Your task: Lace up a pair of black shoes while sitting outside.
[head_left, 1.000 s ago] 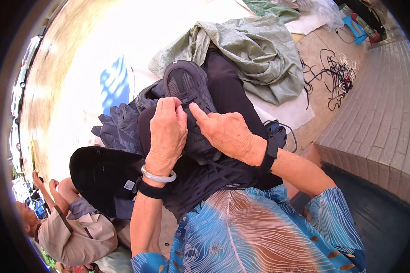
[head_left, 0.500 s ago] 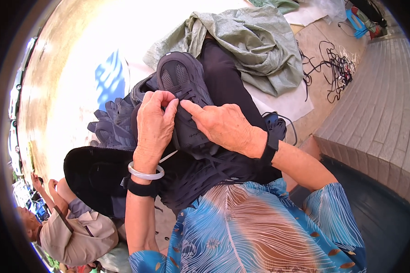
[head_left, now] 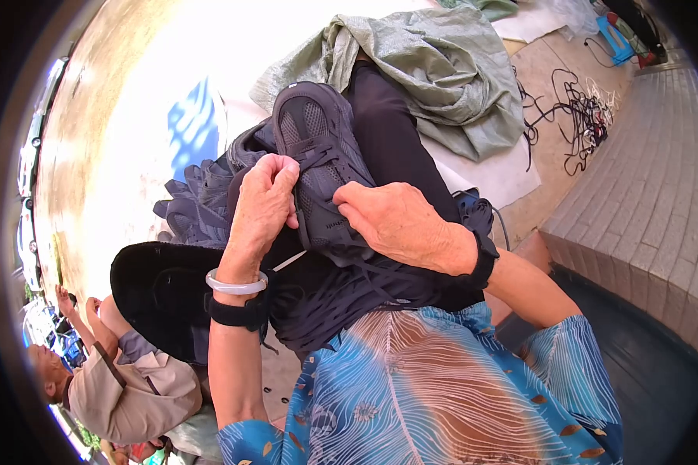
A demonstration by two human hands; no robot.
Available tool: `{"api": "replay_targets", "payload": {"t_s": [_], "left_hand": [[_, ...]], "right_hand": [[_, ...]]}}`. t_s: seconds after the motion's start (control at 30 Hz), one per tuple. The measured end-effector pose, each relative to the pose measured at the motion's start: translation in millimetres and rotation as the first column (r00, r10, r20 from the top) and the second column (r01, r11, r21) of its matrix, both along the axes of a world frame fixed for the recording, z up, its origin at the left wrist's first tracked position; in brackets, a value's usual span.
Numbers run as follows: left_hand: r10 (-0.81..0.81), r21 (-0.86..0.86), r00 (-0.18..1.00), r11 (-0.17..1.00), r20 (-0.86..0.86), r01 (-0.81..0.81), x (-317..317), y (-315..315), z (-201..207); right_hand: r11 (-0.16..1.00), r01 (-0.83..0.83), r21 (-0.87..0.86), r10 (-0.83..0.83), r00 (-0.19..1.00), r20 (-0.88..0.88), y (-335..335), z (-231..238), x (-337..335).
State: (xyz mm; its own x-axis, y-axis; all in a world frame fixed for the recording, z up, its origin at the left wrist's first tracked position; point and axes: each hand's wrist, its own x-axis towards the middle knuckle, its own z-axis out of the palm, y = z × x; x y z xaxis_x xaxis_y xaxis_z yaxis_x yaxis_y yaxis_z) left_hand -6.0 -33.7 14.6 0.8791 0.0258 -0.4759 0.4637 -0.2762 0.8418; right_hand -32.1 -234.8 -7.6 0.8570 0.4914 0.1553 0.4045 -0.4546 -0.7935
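Observation:
A dark grey sneaker (head_left: 306, 116) lies on my lap, toe pointing away, its dark shoelace (head_left: 316, 153) crossing the tongue. At the shoe's left edge, my left hand (head_left: 264, 201) pinches thumb and forefinger together. On the other side, my right hand (head_left: 403, 225) is closed in a pinch near the eyelets. Both seem to grip the thin lace, though little of it shows at the fingertips. Bunched dark laces (head_left: 341, 302) lie across my lap below the shoe. A thin white stick (head_left: 289, 260) shows beside my left wrist.
Several dark sneakers (head_left: 198, 205) are heaped at the left, beyond a black, bowl-shaped item (head_left: 163, 302). A green woven sack (head_left: 457, 77) covers the far end of my legs. Tangled cords (head_left: 578, 116) lie near a grey slatted surface (head_left: 636, 201). Another person (head_left: 132, 395) sits at the lower left.
My hands have moved apart from the middle of the lacing: the right hand has drawn back to the right and down, while the left stays at the shoe's edge.

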Motion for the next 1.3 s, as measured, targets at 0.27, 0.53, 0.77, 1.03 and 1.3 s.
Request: {"api": "replay_targets", "payload": {"t_s": [0.27, 0.53, 0.77, 1.03, 1.3], "left_hand": [[0.005, -0.017, 1.000, 1.000, 0.000, -0.005, 0.6, -0.8, -3.2], [-0.002, 0.095, 0.999, 0.996, 0.054, -0.003, -7.5, -2.7, -8.3], [-0.022, -0.117, 0.997, 0.993, -0.069, 0.014, -1.3, 7.0, -7.7], [0.099, -0.043, 0.980, 0.995, 0.174, -0.093, -22.0, -0.8, -3.3], [-0.219, -0.158, 0.964, 0.968, -0.150, 0.195, -47.6, 0.8, 33.5]], "right_hand": [[0.985, -0.099, -0.139, 0.096, 0.995, -0.027, 5.0, 9.1, -3.9], [0.956, -0.186, 0.226, 0.281, 0.798, -0.534, -41.7, 30.5, 33.3], [0.942, -0.098, 0.320, 0.306, 0.642, -0.703, -38.5, 36.6, 31.3], [0.915, -0.082, 0.394, 0.352, 0.639, -0.684, -26.8, 48.0, 4.8], [0.952, -0.296, 0.076, 0.302, 0.950, -0.084, 51.1, 35.1, -68.1]]}}
